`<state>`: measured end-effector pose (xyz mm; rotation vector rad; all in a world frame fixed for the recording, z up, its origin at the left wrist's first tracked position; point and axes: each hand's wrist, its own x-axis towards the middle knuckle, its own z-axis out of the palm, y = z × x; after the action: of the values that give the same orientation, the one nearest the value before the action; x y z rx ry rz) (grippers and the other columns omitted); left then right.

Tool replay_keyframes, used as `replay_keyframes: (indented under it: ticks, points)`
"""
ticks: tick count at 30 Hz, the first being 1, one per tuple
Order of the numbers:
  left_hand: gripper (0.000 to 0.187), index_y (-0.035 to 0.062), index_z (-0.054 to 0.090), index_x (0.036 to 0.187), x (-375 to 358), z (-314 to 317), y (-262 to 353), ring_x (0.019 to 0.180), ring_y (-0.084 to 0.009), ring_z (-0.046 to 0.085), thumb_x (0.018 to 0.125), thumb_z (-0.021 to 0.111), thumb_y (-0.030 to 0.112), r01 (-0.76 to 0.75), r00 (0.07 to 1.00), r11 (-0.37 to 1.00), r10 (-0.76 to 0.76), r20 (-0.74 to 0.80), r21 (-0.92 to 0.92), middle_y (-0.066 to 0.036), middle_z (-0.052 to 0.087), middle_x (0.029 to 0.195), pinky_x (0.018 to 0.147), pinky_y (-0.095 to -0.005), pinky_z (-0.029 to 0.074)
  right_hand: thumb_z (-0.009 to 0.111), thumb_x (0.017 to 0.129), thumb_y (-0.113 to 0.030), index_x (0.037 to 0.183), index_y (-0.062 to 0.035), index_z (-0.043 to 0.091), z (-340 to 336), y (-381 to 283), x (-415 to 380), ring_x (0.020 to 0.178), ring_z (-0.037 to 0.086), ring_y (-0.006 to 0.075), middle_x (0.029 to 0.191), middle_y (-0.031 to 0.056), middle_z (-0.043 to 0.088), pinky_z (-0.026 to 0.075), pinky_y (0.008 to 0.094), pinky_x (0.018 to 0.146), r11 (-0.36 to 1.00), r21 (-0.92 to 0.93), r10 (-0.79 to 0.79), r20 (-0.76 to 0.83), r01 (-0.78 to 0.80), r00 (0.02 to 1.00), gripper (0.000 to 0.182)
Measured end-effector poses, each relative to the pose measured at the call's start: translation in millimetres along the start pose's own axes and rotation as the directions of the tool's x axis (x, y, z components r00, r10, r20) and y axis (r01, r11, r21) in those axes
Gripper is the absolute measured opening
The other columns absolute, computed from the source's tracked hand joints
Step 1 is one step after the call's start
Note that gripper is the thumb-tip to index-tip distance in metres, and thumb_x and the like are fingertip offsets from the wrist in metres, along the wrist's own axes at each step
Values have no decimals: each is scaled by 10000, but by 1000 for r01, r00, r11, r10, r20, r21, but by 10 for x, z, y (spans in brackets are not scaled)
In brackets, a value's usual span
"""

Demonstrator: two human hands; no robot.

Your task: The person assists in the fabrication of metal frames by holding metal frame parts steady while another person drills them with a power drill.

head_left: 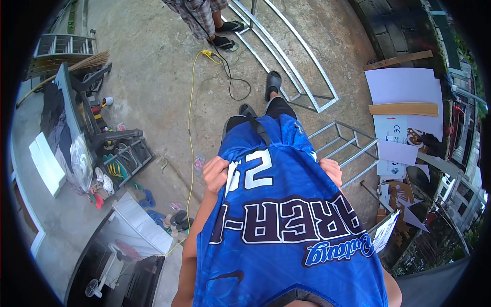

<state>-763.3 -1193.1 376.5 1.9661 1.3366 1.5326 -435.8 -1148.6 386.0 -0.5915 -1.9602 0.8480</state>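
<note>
I wear a blue sleeveless jersey with white numerals and dark lettering, upside down from here. My left hand is closed in a fist on the jersey's cloth at its left side. On the opposite side, my right hand grips the fabric too, its fingers partly hidden behind it. Between the two hands the cloth is drawn out in front of my body. Below it show dark shorts with a hanging black strap and my dark clogs on the concrete.
Welded metal frames lie ahead and to my right. Another person in plaid shorts and flip-flops stands ahead. A yellow extension cord runs along the ground. Footwear and a rack are at left; boards and cardboard at right.
</note>
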Motion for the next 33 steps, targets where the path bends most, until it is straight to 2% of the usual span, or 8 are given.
replay_keyframes:
  ticks: [11,14,20,21,23,26,30,33]
  points:
    - [276,-10,400,625,-73,11,29,480,-227,476,545,642,96,19,1000,999,-20,-7,-51,-134,518,627,416,-294,320,572,557,-228,617,0,412,-15,35,-32,454,432,259,600,117,423,311,353,406,1000,6,12,11,-12,1000,285]
    - [277,-23,418,634,-144,-7,65,484,-232,475,518,628,114,47,999,996,-47,1,-70,-146,524,641,420,-299,306,562,570,-254,647,-1,451,-153,14,78,502,473,264,635,114,430,347,371,422,994,-102,46,190,-27,981,287]
    - [247,-15,436,646,-82,-36,178,508,-260,489,516,587,131,125,989,992,-124,77,-7,-150,529,669,431,-325,329,545,846,-228,913,-22,594,-452,268,402,751,596,356,810,163,556,487,438,647,793,-427,609,546,-435,575,222]
    - [244,-15,437,647,-26,-39,201,510,-261,490,518,586,131,133,985,991,-132,109,-2,-150,529,670,433,-327,331,558,872,-325,989,-30,610,-453,508,283,862,616,378,903,190,599,502,459,741,588,-408,804,390,-698,449,322]
    - [239,-14,441,649,45,-27,235,514,-263,493,523,584,130,152,973,988,-150,178,4,-150,531,672,437,-329,336,587,844,-311,949,-31,644,-533,1034,102,945,632,361,991,198,646,511,460,809,366,-672,930,231,-644,287,305]
    - [231,-13,445,652,172,3,276,520,-265,496,530,582,128,183,937,983,-184,298,30,-150,532,676,443,-333,342,608,807,-268,968,-34,663,-505,2136,-244,907,656,358,912,196,687,515,449,798,263,-551,965,131,-792,229,290]
    - [221,-11,451,657,410,204,240,529,-268,500,538,579,125,222,857,973,-226,463,64,-149,535,680,451,-338,351,665,773,-159,1043,-30,669,-96,3212,-383,950,639,366,963,192,680,498,444,848,189,-52,956,-218,-981,196,300]
    - [213,-10,456,660,584,418,228,535,-271,504,545,577,123,259,763,959,-275,585,112,-149,536,683,457,-341,358,674,816,-194,1072,-34,670,286,3899,-465,1082,564,379,1089,196,633,438,441,959,188,-105,908,-359,-977,214,303]
